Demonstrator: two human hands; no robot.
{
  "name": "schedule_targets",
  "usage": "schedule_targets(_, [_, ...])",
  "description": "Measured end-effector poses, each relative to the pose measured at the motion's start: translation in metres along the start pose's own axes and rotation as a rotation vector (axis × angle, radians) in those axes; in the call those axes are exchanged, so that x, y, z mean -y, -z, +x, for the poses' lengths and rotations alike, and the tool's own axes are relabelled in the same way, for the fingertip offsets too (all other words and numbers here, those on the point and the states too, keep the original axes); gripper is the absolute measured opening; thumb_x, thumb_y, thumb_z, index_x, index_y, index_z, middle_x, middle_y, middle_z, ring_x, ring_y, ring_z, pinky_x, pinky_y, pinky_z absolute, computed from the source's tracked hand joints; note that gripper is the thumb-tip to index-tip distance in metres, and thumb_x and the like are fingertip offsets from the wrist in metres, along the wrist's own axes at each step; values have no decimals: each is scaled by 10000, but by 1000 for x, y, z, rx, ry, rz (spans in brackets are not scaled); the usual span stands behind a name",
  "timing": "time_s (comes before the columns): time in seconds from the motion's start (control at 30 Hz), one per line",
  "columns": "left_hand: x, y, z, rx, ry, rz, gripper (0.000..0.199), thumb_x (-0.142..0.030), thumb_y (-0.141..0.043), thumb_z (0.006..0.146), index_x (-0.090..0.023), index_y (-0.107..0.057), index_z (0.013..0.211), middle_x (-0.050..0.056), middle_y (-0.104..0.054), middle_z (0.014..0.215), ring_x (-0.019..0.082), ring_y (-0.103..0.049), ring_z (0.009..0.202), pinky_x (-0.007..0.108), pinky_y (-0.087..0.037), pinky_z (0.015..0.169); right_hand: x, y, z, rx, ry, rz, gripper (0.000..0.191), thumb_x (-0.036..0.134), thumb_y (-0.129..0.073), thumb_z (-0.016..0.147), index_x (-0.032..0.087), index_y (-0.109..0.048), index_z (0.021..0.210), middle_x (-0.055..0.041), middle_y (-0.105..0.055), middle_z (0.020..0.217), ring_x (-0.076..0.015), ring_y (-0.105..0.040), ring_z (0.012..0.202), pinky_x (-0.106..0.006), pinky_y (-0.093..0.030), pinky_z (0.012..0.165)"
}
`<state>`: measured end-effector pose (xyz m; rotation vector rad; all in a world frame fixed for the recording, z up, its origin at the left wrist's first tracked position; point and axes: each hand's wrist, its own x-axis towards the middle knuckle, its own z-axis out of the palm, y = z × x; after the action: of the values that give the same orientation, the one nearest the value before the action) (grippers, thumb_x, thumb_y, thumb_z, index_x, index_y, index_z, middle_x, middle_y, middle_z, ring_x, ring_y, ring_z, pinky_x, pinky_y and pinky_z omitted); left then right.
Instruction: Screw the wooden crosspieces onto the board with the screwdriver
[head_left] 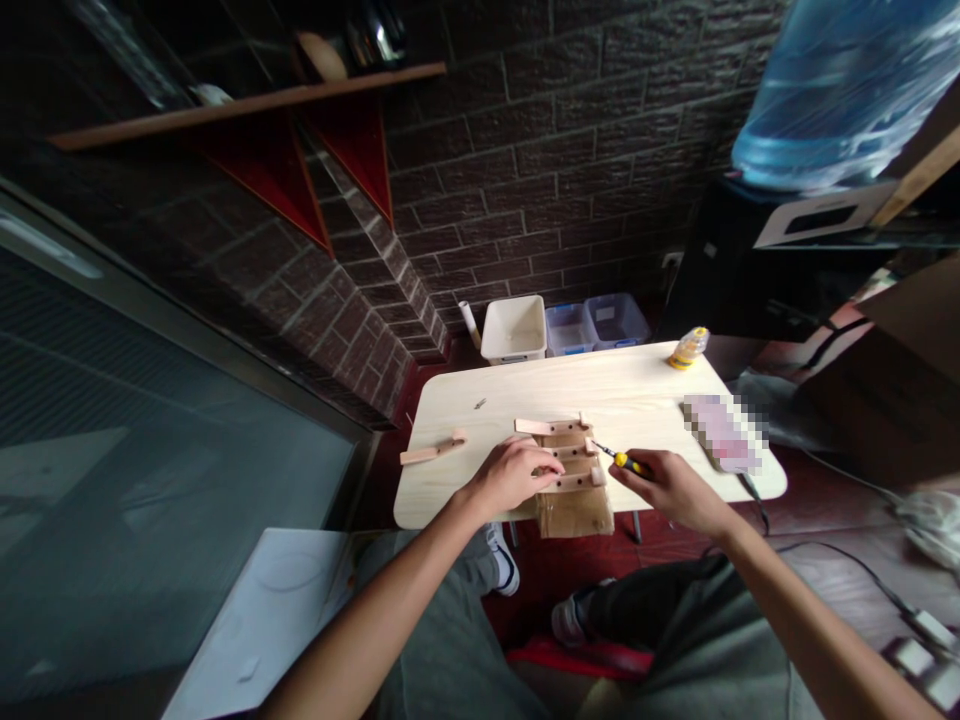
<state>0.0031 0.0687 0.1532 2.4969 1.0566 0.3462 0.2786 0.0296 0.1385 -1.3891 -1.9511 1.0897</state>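
Three light wooden pieces with dark holes, among them the top wooden piece (551, 427), lie side by side on a brown sheet (576, 515) at the table's front edge. My left hand (517, 474) is closed at the left end of the lowest piece; what its fingertips hold, if anything, is too small to name. My right hand (671, 487) grips a yellow and black screwdriver (628, 464), whose shaft points left to the right ends of the pieces. Further left lies a separate wooden piece (431, 451), apart from both hands.
On the pale table (465, 490) are small metal bits (480, 404), a yellow-capped container (688, 348) at the back right, and a blurred flat object (724, 432) with a cable. Behind stand a white bin (514, 328) and blue bins (616, 320).
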Motion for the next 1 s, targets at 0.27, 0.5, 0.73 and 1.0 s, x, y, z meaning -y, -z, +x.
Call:
schedule_targets(0.27, [7, -13, 13, 150, 3, 157, 124, -260, -633, 862, -268, -746, 912, -12, -749, 925, 160, -652, 885, 304, -410, 865, -8, -9, -2, 15, 10, -73, 391, 520, -533, 903, 185, -515, 703, 47, -456, 593, -95, -334, 558, -259, -237, 511])
schedule_targets(0.5, [9, -19, 19, 190, -22, 227, 124, -257, -630, 861, -258, -751, 888, 11, -738, 862, 170, -639, 873, 334, -378, 874, -10, -11, -13, 33, -46, -42, 415, 543, -495, 921, 190, -493, 703, 53, -407, 583, -96, -313, 558, -256, -238, 506])
schedule_targets(0.73, [13, -24, 23, 185, -60, 276, 110, -267, -636, 868, -249, -741, 842, 8, -726, 837, 174, -609, 879, 355, -347, 877, -13, -12, -21, 53, -57, -1, 408, 542, -512, 906, 172, -555, 739, 37, -456, 616, -104, -338, 587, -245, -275, 522])
schedule_targets(1.0, [12, -28, 23, 184, -89, 331, 125, -248, -618, 875, -220, -726, 820, 26, -706, 824, 175, -589, 865, 354, -340, 879, -15, -18, -21, 54, -67, 29, 381, 520, -527, 902, 169, -565, 760, 19, -525, 651, -109, -372, 603, -239, -319, 547])
